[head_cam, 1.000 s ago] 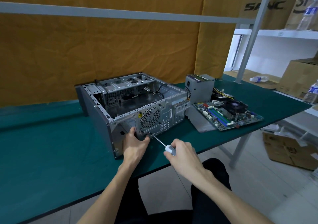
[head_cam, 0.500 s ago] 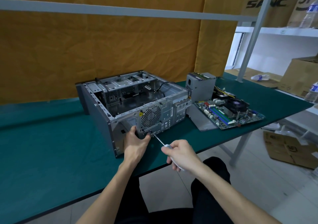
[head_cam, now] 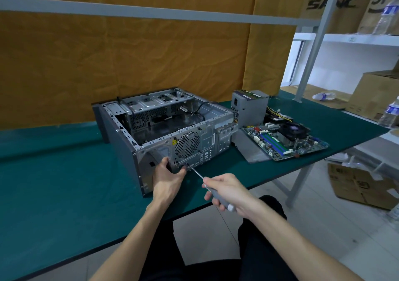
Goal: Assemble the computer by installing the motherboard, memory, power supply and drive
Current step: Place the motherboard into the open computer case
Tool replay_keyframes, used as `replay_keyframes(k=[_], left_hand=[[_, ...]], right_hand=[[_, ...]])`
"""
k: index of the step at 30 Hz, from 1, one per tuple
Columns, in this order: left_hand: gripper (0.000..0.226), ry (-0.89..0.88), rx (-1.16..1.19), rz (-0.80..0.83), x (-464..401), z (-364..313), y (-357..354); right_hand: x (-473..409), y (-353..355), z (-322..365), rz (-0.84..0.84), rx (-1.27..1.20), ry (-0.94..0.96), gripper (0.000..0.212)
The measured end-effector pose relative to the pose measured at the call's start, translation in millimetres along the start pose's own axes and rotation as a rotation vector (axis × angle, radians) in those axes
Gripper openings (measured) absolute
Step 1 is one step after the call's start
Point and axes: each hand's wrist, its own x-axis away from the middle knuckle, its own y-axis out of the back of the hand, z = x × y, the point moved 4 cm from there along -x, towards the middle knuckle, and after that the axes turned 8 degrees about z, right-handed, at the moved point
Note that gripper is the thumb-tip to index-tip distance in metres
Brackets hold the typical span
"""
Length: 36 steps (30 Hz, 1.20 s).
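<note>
Regripped lower on grey-handled screwdriver [head_cam: 212, 191] — right hand [head_cam: 232, 191] fingers curled round handle, tip at rear panel of open grey metal computer case [head_cam: 172, 129] on green table [head_cam: 54, 183]. Left hand [head_cam: 169, 178] pinching panel edge — green motherboard [head_cam: 285, 140] beside case.

Dim, even indoor light, brightest at the white metal shelving [head_cam: 356, 38] on the right. Soft shadows lie under the open grey steel computer case [head_cam: 172, 129]. Wide-angle distortion bends the edges; far corners look slightly soft.

A green-topped table [head_cam: 64, 183] carries an open computer case [head_cam: 121, 138], an upright power supply [head_cam: 251, 110] and a motherboard [head_cam: 285, 142] lying flat.
</note>
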Motion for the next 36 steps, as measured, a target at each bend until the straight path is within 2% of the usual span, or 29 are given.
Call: replay_keyframes(k=[1, 4, 7, 9, 12, 16, 17, 20, 26, 36], left_hand=[[0.018, -0.001, 0.001, 0.002, 0, 0, 0], [0.021, 0.003, -0.014, 0.005, 0, 2, 0], [0.021, 0.012, -0.014, 0.008, 0, 2, 0], [0.018, 0.016, 0.001, 0.011, 0, 1, 0], [0.019, 0.016, 0.010, 0.012, 0, -1, 1], [0.021, 0.005, 0.006, 0.008, 1, -4, 1], [0.020, 0.005, 0.007, 0.014, 2, -4, 1], [0.019, -0.003, 0.003, 0.041, 3, -4, 2], [0.026, -0.048, -0.055, 0.069, 8, -3, 5], [0.026, -0.043, -0.032, 0.072, 7, -1, 4]], right_hand=[[1, 1, 2, -0.019, 0.129, 0.028, 0.027], [5, 0, 9, -0.226, 0.770, 0.133, 0.026], [10, -16, 17, -0.357, 1.112, 0.256, 0.027], [7, -16, 16, -0.330, 1.046, 0.265, 0.030], [0, -7, 16, -0.181, 0.656, 0.174, 0.036], [-7, -2, 9, 0.009, 0.008, -0.028, 0.021], [-8, 0, 10, 0.038, -0.044, -0.048, 0.019], [-11, 4, 11, 0.055, 0.075, -0.021, 0.019], [6, -15, 5, -0.048, 0.463, 0.134, 0.025], [5, -20, 9, -0.097, 0.518, 0.181, 0.034]])
